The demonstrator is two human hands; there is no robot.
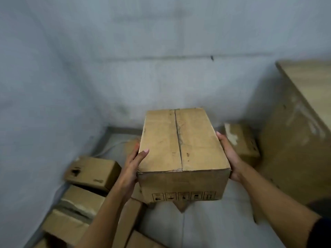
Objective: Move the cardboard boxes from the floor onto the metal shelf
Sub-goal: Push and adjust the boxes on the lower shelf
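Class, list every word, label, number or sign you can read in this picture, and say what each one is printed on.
No words or numbers can be read.
Held cardboard box, near side: a row of black handling symbols, pictograms only, too blurred to identify.
Floor box on the left: dark marks, too blurred to read.
Box by the right hand: torn white label remnant, no text legible.

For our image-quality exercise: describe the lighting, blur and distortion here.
Head view: dim, flat light without glare; soft blur overall, so the symbols on the held box are unreadable; wide-angle bending curves the wall and the big box at right.
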